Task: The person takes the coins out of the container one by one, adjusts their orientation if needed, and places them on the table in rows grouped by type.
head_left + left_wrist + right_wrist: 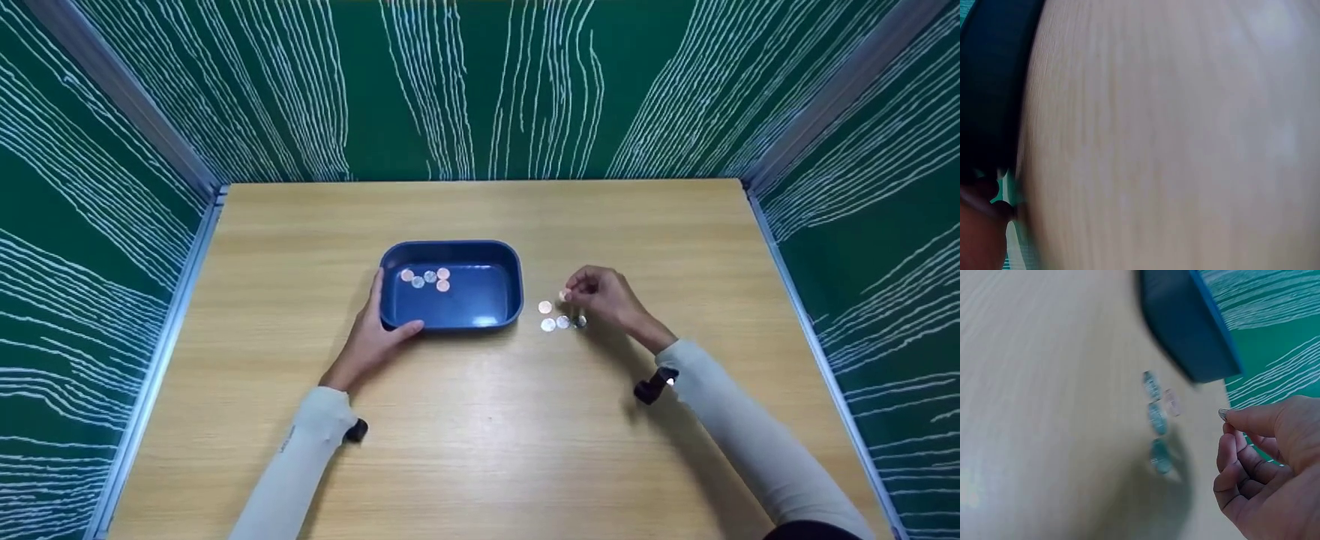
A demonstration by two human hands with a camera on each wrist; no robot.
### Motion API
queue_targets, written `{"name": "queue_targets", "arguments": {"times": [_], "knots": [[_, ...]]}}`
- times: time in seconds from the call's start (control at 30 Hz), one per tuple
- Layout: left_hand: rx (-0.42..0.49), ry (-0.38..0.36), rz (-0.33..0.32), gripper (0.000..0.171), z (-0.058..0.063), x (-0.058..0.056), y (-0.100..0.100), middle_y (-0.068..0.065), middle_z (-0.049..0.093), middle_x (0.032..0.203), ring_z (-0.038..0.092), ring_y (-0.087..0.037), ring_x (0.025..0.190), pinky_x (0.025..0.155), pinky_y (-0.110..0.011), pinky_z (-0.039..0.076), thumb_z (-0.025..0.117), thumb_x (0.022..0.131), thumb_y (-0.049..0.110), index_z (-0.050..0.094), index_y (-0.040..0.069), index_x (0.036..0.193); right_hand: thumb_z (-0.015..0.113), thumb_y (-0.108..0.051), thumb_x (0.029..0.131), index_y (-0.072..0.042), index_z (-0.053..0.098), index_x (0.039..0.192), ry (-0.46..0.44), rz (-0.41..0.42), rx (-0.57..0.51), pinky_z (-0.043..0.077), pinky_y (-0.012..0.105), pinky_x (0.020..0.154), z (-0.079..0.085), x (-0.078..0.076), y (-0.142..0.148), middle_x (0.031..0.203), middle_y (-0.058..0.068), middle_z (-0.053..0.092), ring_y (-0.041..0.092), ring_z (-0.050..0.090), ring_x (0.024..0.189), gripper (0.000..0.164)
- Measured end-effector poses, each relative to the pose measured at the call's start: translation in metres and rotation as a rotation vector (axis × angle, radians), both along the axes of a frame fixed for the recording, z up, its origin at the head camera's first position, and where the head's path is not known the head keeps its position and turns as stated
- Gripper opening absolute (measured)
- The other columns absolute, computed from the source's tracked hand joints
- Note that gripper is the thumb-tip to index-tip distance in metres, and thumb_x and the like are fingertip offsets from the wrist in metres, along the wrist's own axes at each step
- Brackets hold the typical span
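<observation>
In the head view a dark blue rectangular tray stands on the table, with several copper-coloured and silvery coins lying flat toward its back left. My left hand holds the tray's front-left corner, fingers along the left wall and thumb at the front rim. To the right of the tray, my right hand pinches a coin between thumb and fingertip, above the table. Below that hand lie one copper-coloured coin and a row of three silvery coins.
The light wood table is bounded by green walls with white wavy lines at the back and both sides. Metal rails run along the table's side edges. Each wrist carries a small dark camera.
</observation>
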State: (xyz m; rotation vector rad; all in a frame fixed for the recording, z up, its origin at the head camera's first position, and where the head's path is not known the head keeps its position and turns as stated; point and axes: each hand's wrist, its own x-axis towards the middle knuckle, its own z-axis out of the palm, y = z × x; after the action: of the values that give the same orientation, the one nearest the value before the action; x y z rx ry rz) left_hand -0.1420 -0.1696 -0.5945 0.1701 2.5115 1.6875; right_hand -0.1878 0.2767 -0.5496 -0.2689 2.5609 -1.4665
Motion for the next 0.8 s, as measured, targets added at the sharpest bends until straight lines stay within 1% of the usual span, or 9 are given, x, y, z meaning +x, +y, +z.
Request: {"name": "queue_targets", "arguments": {"times": [0.17,0.27,0.37,0.47,0.63,0.8], "knots": [[-0.004,-0.005,0.008,0.119,-0.004,0.004,-0.001,-0.011,0.011,0.185,0.025,-0.04,0.165,0.132,-0.061,0.024,0.087,0.097,0.035,0.0,0.029,0.179,0.08,0.002,0.097,0.004,0.076,0.102,-0.006,-0.01,-0.007,0.052,0.018,0.066,-0.019,0.005,-0.003,0.092,0.016,0.075,0.014,0.065,0.078,0.007],[-0.012,-0.006,0.012,0.12,-0.005,0.006,-0.001,-0.013,0.014,0.184,0.029,-0.042,0.163,0.131,-0.061,0.027,0.087,0.097,0.036,0.001,0.029,0.179,0.08,0.003,0.096,0.002,0.077,0.098,0.003,-0.005,0.003,0.049,0.018,0.066,-0.026,0.008,-0.004,0.089,0.013,0.075,0.013,0.063,0.077,0.004],[-0.024,-0.013,0.01,0.12,-0.005,0.006,0.0,-0.015,0.015,0.184,0.032,-0.043,0.162,0.131,-0.061,0.028,0.087,0.096,0.037,0.0,0.028,0.179,0.08,0.003,0.096,-0.001,0.078,0.097,0.002,-0.004,0.024,0.048,0.018,0.066,-0.031,0.01,-0.004,0.088,0.01,0.074,0.013,0.062,0.078,0.004],[-0.024,-0.017,0.011,0.121,-0.004,0.006,0.001,-0.015,0.015,0.184,0.032,-0.043,0.162,0.13,-0.061,0.029,0.087,0.097,0.038,-0.001,0.029,0.179,0.079,0.002,0.098,-0.002,0.077,0.097,0.003,-0.013,0.042,0.048,0.018,0.066,-0.033,0.011,-0.006,0.088,0.01,0.073,0.015,0.062,0.08,0.004],[-0.02,-0.011,0.015,0.121,-0.003,0.004,0.0,-0.015,0.013,0.184,0.029,-0.043,0.163,0.131,-0.062,0.028,0.087,0.097,0.037,0.0,0.029,0.179,0.08,-0.003,0.1,0.0,0.075,0.101,0.019,-0.02,0.066,0.048,0.019,0.067,-0.034,0.011,-0.009,0.092,0.011,0.073,0.018,0.062,0.082,0.006],[-0.021,-0.018,0.021,0.121,-0.001,0.002,0.001,-0.012,0.013,0.184,0.028,-0.041,0.164,0.131,-0.06,0.027,0.087,0.096,0.039,0.0,0.03,0.179,0.078,0.001,0.099,0.001,0.076,0.104,0.065,-0.018,0.107,0.048,0.022,0.072,-0.035,0.01,-0.01,0.095,0.011,0.071,0.02,0.061,0.085,0.005]]}}
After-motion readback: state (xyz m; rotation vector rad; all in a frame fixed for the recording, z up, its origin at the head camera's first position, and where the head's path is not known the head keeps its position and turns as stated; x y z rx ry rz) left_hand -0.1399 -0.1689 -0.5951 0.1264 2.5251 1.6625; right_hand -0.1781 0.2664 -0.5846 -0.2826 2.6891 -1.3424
